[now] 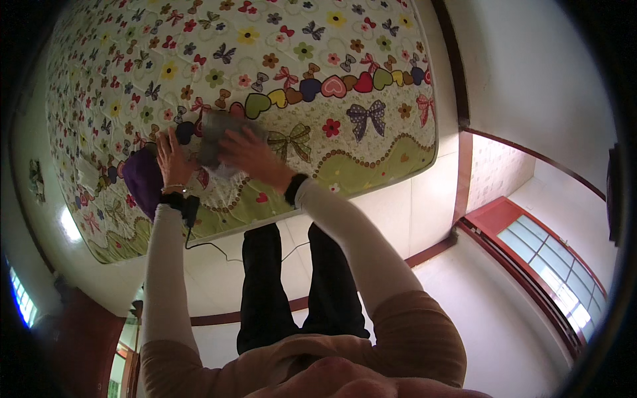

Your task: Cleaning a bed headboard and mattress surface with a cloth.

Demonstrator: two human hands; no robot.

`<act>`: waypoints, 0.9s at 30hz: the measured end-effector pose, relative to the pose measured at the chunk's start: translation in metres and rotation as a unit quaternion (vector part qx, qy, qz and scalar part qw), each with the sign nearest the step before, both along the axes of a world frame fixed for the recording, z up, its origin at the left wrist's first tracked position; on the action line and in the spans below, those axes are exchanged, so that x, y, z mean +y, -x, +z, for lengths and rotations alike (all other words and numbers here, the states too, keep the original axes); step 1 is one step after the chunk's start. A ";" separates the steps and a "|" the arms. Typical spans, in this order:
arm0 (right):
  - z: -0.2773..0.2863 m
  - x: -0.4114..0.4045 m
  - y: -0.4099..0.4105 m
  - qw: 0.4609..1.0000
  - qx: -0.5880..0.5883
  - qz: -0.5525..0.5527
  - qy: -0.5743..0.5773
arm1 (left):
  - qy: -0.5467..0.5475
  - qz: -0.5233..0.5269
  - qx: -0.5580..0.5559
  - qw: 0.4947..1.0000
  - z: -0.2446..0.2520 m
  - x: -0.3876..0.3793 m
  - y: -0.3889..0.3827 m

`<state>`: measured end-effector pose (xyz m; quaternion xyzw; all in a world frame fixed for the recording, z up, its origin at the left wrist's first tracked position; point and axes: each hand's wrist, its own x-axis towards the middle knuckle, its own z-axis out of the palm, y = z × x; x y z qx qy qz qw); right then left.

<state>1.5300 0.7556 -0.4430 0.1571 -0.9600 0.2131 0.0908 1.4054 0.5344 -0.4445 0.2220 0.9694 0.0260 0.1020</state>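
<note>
A patterned mattress or quilted bed cover (pixel 308 54) with flowers, bows and hearts lies before me. On its near part is a blurred grey cloth item (pixel 211 137), perhaps a folded garment. My right hand (pixel 254 154) rests over the right side of this grey item, fingers spread, palm down. At its left edge is my left hand (pixel 174 161), its fingers pointing away from me. A purple cloth item (pixel 143 179) lies against the left side of my left hand. Whether either hand grips the grey cloth cannot be made out.
A small whitish item (pixel 88 174) lies on the bed's left part. Pale floor tiles (pixel 393 219) surround the bed. A thin black cable (pixel 211 244) hangs from my left wrist. Glazed red-framed door or window panels (pixel 547 258) stand at the right.
</note>
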 end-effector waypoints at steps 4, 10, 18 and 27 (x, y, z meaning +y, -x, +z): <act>-0.020 0.114 0.008 0.998 0.020 -0.045 -0.043 | 0.022 0.062 -0.079 0.995 -0.003 0.020 0.009; -0.002 0.324 -0.084 0.890 -0.019 -0.451 0.062 | 0.070 0.112 -0.119 0.984 -0.011 0.032 0.025; -0.042 0.306 -0.024 0.843 -0.055 -0.535 0.007 | 0.211 0.092 -0.107 0.967 -0.012 0.060 0.035; -0.013 0.027 0.140 0.986 0.045 -0.052 0.153 | 0.258 0.080 -0.151 0.951 -0.015 0.069 0.035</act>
